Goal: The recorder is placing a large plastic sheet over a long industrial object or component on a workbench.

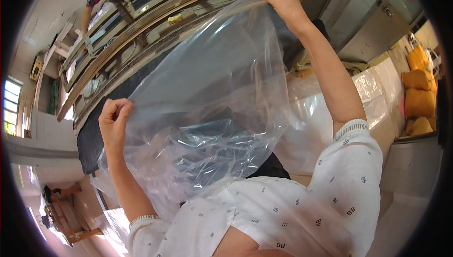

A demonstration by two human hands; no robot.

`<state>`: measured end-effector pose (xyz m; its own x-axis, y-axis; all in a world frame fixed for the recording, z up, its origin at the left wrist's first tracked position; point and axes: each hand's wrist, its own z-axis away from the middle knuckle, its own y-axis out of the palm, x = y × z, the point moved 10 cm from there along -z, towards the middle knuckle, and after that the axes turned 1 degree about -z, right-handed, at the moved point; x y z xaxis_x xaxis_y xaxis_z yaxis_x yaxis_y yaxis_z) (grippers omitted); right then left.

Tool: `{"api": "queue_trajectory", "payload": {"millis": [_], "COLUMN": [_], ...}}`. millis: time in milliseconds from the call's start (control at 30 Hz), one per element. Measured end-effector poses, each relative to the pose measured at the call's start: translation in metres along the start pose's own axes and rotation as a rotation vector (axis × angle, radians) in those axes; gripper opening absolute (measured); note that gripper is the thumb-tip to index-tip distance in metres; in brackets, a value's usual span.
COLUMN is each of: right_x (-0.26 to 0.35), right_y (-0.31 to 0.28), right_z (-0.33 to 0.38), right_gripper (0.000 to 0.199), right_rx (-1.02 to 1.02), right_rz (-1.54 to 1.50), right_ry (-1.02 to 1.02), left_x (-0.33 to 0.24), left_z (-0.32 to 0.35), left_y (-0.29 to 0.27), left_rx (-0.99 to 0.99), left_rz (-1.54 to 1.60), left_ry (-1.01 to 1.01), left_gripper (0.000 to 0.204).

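Tan surface (384, 139) at right, glossy plastic sheeting (370, 89) on top.

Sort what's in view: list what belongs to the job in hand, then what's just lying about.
In the job:
- clear plastic sheeting, held up and spread
- left hand, pinching its edge
- right hand, pinching it farther up

Apparently just lying about:
- small yellow block beyond the sheeting
- orange bundles, piled at the right

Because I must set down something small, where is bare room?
The dark surface looks bare between the left hand and wooden rails. The clear plastic spans to the right hand; more sheeting crowds the right side.
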<state>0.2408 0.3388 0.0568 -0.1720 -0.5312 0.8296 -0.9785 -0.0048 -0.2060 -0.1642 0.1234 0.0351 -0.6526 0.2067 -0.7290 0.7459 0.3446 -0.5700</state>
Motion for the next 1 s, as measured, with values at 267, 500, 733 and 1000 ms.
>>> {"api": "queue_trajectory", "payload": {"millis": [267, 500, 733, 1000], "right_x": [-0.021, -0.102, -0.12, -0.116], "right_y": [0.069, 0.131, 0.138, 0.132], "right_z": [0.013, 0.002, -0.024, -0.027], "right_gripper": [0.01, 0.011, 0.008, 0.027], "right_rx": [-0.388, -0.279, -0.349, -0.434], "right_rz": [0.64, 0.135, 0.362, 0.479], "right_ry": [-0.227, 0.083, -0.009, -0.002], "left_x": [0.041, 0.174, 0.197, 0.197], "left_z": [0.012, -0.019, -0.077, -0.083], "left_y": [-0.021, -0.036, -0.035, -0.04], "left_rx": [-0.528, -0.615, -0.658, -0.68], "left_rz": [0.042, 0.112, -0.06, -0.269], "left_ry": [-0.006, -0.223, -0.252, -0.346], "left_gripper": [0.008, 0.018, 0.021, 0.031]}}
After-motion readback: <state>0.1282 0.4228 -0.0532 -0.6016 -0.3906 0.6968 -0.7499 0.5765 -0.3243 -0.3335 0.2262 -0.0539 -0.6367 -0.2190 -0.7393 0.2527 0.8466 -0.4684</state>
